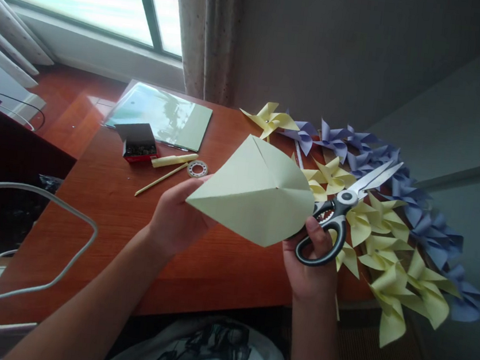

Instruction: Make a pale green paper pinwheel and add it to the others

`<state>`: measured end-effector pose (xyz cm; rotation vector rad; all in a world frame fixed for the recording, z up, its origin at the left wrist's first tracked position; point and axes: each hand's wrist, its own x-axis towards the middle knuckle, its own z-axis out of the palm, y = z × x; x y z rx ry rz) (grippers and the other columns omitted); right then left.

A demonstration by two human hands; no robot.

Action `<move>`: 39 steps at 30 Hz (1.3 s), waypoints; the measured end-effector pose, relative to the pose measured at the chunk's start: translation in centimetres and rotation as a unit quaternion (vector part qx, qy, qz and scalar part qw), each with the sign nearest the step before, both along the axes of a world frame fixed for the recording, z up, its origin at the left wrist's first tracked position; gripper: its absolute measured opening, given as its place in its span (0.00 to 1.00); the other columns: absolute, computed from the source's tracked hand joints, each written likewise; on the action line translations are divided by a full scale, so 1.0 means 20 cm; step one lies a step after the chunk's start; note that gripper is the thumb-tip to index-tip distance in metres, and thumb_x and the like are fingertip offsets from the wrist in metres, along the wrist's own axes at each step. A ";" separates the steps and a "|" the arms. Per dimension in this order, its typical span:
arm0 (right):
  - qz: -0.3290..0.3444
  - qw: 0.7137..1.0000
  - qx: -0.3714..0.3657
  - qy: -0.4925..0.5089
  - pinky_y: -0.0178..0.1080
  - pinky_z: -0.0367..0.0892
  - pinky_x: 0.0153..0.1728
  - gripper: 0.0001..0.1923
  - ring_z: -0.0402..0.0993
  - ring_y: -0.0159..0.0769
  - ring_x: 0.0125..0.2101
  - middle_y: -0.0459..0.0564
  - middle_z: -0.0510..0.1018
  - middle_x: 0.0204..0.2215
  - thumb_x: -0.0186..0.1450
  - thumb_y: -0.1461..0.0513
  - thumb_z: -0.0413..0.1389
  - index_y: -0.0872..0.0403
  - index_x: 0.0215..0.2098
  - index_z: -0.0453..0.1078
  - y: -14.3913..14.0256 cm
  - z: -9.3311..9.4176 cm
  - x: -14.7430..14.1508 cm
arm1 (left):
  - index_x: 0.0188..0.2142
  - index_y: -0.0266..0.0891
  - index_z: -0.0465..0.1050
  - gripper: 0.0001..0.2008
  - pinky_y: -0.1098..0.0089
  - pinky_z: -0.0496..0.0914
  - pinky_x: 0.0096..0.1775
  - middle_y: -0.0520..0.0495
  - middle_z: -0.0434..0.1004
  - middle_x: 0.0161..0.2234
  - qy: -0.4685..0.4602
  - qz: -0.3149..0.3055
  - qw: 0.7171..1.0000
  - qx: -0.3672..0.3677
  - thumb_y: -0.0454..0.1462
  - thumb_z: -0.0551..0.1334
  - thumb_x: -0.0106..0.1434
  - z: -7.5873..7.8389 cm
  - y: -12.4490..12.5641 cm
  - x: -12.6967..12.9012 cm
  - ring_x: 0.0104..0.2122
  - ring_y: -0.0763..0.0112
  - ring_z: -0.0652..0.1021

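A pale yellow sheet of paper is held up over the desk, creased along its diagonals, with a short slit visible near its top corner. My left hand grips its left corner, the fingers partly hidden behind it. My right hand has black-and-grey scissors hooked on it, a finger through one handle loop. The blades are nearly together and point up and right, away from the paper. The paper's right edge rests by the right hand's fingers; whether they pinch it I cannot tell.
On the wooden desk lie a small open box, a round perforated disc, a yellow roll, a thin stick and a glossy paper pack. Yellow pinwheels and purple pinwheels crowd the right side.
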<state>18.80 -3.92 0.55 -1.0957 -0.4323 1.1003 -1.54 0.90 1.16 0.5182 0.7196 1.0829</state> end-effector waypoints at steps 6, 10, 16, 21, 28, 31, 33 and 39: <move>-0.038 0.999 0.018 -0.016 0.42 0.75 0.52 0.20 0.80 0.38 0.49 0.42 0.83 0.44 0.57 0.60 0.67 0.45 0.49 0.75 0.05 -0.01 -0.06 | 0.35 0.37 0.81 0.10 0.72 0.73 0.37 0.48 0.83 0.30 0.061 -0.137 0.985 0.087 0.28 0.69 0.52 -0.01 -0.04 0.06 0.32 0.68 0.80; -0.024 0.996 0.021 -0.089 0.44 0.76 0.49 0.20 0.80 0.40 0.46 0.46 0.82 0.44 0.60 0.58 0.65 0.46 0.50 0.73 0.05 -0.04 -0.08 | 0.49 0.37 0.78 0.19 0.64 0.74 0.49 0.41 0.84 0.47 0.109 -0.187 0.970 0.114 0.36 0.72 0.58 0.00 -0.08 0.09 0.48 0.56 0.81; -0.017 0.978 0.008 -0.206 0.41 0.75 0.38 0.15 0.78 0.37 0.33 0.46 0.77 0.33 0.62 0.57 0.63 0.49 0.45 0.68 0.02 -0.08 -0.07 | 0.43 0.35 0.81 0.14 0.66 0.75 0.45 0.42 0.85 0.42 0.167 -0.122 0.970 0.131 0.40 0.71 0.60 -0.04 -0.08 0.10 0.43 0.57 0.82; -0.047 0.976 0.011 -0.214 0.36 0.71 0.31 0.15 0.73 0.32 0.27 0.43 0.73 0.31 0.59 0.58 0.67 0.49 0.39 0.68 0.02 -0.06 -0.06 | 0.43 0.35 0.81 0.13 0.65 0.75 0.46 0.42 0.85 0.42 0.162 -0.133 0.969 0.133 0.40 0.71 0.61 -0.02 -0.07 0.09 0.43 0.57 0.82; -0.048 0.967 0.003 -0.252 0.38 0.73 0.30 0.15 0.72 0.33 0.27 0.44 0.73 0.32 0.58 0.57 0.68 0.49 0.37 0.68 0.01 -0.07 -0.03 | 0.36 0.34 0.81 0.12 0.69 0.74 0.35 0.43 0.84 0.34 0.185 -0.128 0.969 0.105 0.41 0.73 0.58 -0.02 -0.06 0.09 0.34 0.62 0.80; -0.054 0.966 -0.003 -0.252 0.38 0.72 0.30 0.15 0.72 0.32 0.27 0.43 0.73 0.31 0.57 0.57 0.69 0.49 0.37 0.68 0.01 -0.08 -0.02 | 0.32 0.35 0.81 0.10 0.72 0.72 0.32 0.46 0.82 0.28 0.193 -0.131 0.965 0.116 0.42 0.73 0.58 -0.01 -0.05 0.08 0.30 0.66 0.78; -0.054 0.967 0.002 -0.248 0.38 0.71 0.31 0.15 0.72 0.32 0.27 0.43 0.74 0.31 0.57 0.58 0.69 0.49 0.36 0.68 0.02 -0.07 -0.01 | 0.31 0.36 0.81 0.11 0.72 0.71 0.31 0.47 0.81 0.26 0.201 -0.135 0.962 0.127 0.42 0.72 0.58 0.00 -0.05 0.08 0.28 0.68 0.78; 0.028 0.966 0.015 -0.256 0.38 0.69 0.32 0.12 0.72 0.31 0.27 0.42 0.74 0.29 0.62 0.56 0.66 0.50 0.35 0.67 -0.01 -0.03 0.00 | 0.29 0.36 0.79 0.13 0.73 0.67 0.27 0.48 0.80 0.24 0.258 -0.049 0.957 0.122 0.44 0.72 0.58 -0.02 -0.04 0.07 0.24 0.71 0.75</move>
